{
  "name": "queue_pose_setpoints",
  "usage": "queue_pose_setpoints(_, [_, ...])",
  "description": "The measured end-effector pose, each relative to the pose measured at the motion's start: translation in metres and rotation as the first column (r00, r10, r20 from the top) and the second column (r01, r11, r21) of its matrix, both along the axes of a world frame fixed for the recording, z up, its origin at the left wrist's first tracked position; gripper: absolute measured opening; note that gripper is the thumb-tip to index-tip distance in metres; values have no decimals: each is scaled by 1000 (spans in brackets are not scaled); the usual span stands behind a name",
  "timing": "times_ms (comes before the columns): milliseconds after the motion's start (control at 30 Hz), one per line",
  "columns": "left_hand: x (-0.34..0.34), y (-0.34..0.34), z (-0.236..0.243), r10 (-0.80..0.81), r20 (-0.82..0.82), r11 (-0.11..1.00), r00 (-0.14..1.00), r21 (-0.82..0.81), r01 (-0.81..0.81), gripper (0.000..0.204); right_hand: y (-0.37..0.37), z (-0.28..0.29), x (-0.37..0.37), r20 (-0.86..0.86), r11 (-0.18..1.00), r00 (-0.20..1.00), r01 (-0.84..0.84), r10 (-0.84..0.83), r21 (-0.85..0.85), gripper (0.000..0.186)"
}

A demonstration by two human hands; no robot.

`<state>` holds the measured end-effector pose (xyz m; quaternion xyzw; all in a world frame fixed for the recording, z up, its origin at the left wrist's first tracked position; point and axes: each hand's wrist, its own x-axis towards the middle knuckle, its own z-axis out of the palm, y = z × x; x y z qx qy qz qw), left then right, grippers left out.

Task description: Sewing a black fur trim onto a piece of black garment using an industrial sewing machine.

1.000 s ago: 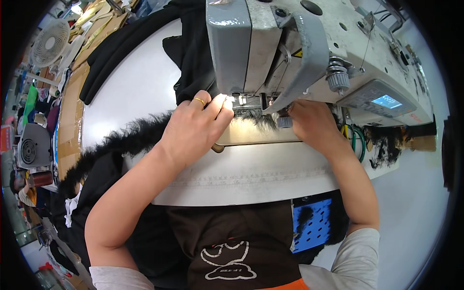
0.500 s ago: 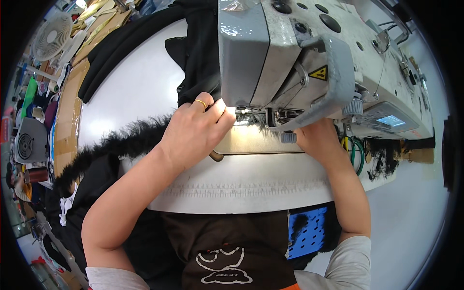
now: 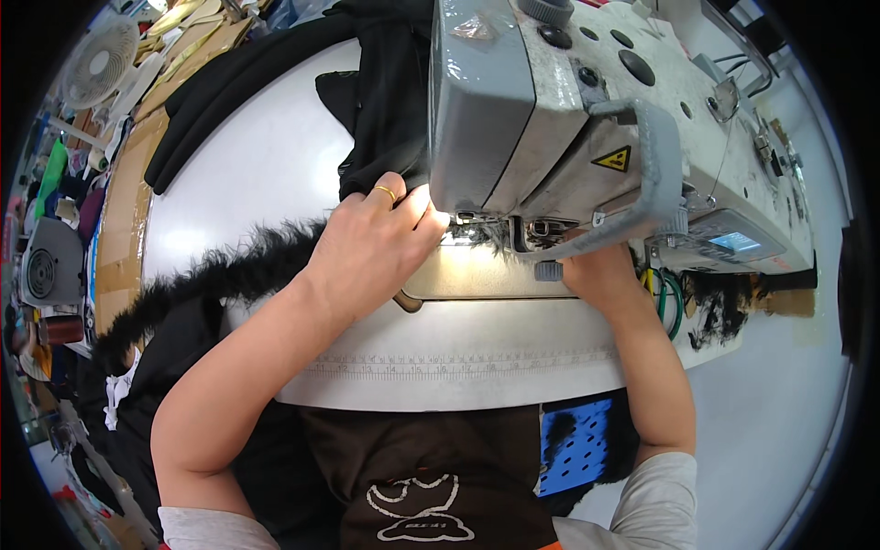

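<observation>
My left hand [image 3: 380,243], with a ring on one finger, has its fingers bent together on black fabric [image 3: 383,137] at the left of the sewing machine's [image 3: 486,119] lit needle area. A black fluffy trim [image 3: 243,266] runs from under this hand down to the left. Tufts of black fluff also show beneath the presser area, between my hands. My right hand [image 3: 596,273] reaches in behind the machine's grey guard, right of the needle area. Its fingers are hidden there, so what they hold does not show.
The white table [image 3: 266,165] carries a printed ruler along its front edge. Green-handled scissors [image 3: 672,302] and black fluff scraps [image 3: 717,307] lie right of my right forearm. Below the edge is a blue perforated panel [image 3: 576,445]. Cardboard [image 3: 121,247] and a fan [image 3: 101,62] stand left.
The whole view has tilted slightly, so the machine head appears a little further right. Both hands stay at about the same places beside the needle area.
</observation>
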<state>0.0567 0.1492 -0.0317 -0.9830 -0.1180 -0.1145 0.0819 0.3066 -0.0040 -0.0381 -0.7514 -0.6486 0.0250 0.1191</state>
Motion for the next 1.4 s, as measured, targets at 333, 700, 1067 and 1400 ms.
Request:
queue_pose_setpoints(333, [2,1,1,53,-69,998,996,43,-50,19,2,-7,3,46,998,998,-47,46,36,7])
queue_pose_setpoints(700, [-5,5,-10,14,226,997,974,-78,4,15,6,4,-4,5,993,998,-63,63,95,7])
queue_pose_setpoints(1067, [-3,1,-10,-39,307,994,951,-89,70,24,0,12,-57,188,941,956,-262,224,216,19])
queue_pose_setpoints(1400, [-11,-2,-8,-59,293,990,954,-106,94,24,1,8,-21,162,906,902,-416,401,73,28])
